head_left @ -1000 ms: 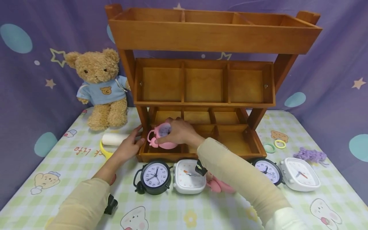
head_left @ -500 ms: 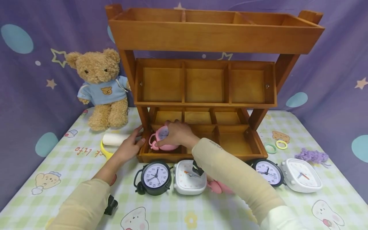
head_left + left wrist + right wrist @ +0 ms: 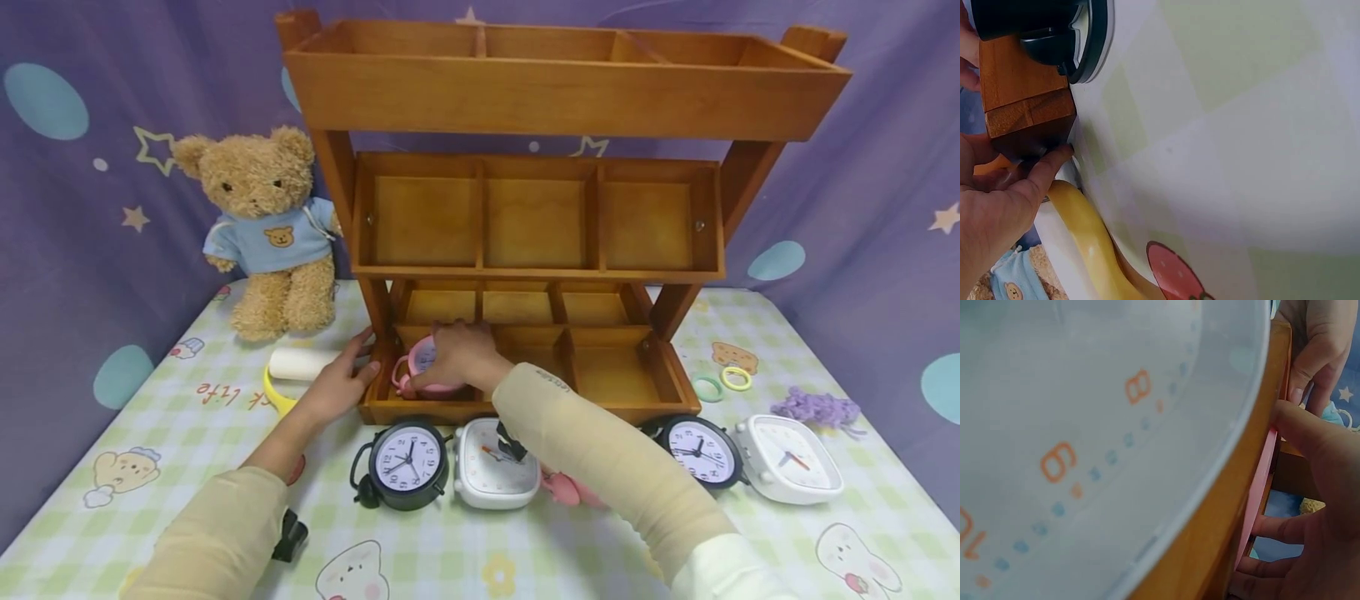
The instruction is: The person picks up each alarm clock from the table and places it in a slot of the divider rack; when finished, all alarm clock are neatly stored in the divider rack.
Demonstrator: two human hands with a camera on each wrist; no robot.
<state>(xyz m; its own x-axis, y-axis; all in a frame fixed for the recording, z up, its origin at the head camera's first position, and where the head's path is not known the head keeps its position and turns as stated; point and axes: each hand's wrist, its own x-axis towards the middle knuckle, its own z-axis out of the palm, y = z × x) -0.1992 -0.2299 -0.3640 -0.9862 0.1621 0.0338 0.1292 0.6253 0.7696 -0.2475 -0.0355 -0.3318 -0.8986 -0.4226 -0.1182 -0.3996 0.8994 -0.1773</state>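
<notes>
My right hand (image 3: 461, 358) holds a pink alarm clock (image 3: 425, 357) from above, in the left front compartment of the lowest tier of a wooden shelf (image 3: 540, 408). The clock leans back, its purple-tinted dial partly covered by the fingers. In the right wrist view, the thumb and fingers spread along the clock's pink edge (image 3: 1260, 481), with most of it hidden. My left hand (image 3: 341, 387) rests against the outer left side of that tier, fingers fairly straight. In the left wrist view, the left fingertips (image 3: 1060, 156) lie low beside the wooden corner (image 3: 1032, 115).
A black alarm clock (image 3: 409, 462) and a white clock (image 3: 495, 471) stand before the shelf. Farther right are another black clock (image 3: 697, 452), a white clock (image 3: 791, 458), bands and purple flowers (image 3: 813, 408). A white roll (image 3: 300, 364) and teddy bear (image 3: 262, 225) are left.
My right hand has lowered the pink clock deeper into the left compartment and shifted it slightly right. The left hand stays at the shelf's side.
</notes>
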